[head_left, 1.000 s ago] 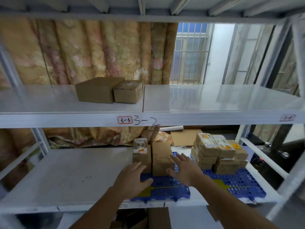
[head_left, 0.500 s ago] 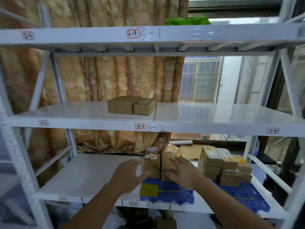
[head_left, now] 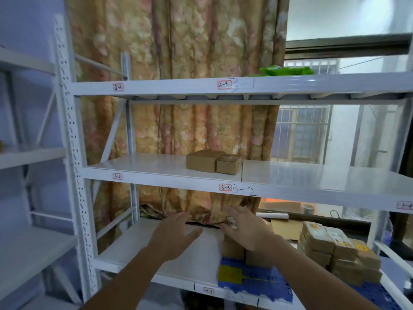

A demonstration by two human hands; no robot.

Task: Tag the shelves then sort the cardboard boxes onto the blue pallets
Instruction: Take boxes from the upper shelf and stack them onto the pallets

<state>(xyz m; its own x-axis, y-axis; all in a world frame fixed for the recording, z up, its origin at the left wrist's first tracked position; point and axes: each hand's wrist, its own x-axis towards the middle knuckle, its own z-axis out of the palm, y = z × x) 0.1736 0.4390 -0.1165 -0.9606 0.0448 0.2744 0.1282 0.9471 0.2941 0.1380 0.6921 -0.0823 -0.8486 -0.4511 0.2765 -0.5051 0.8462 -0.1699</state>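
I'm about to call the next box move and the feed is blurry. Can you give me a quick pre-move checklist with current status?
1. Left hand free: ok, fingers spread, holding nothing.
2. Right hand free: ok, open above the upright boxes.
3. Blue pallet has room in front: ok.
4. Stacked boxes on the right are steady: cannot tell.
5. Shelf tag 3-3 in place: ok.
6. Tag at the bottom shelf edge readable: not ok, blurred.

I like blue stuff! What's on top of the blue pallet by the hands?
Cardboard boxes stand on the blue pallet, partly hidden behind the right hand. A yellow patch shows too.
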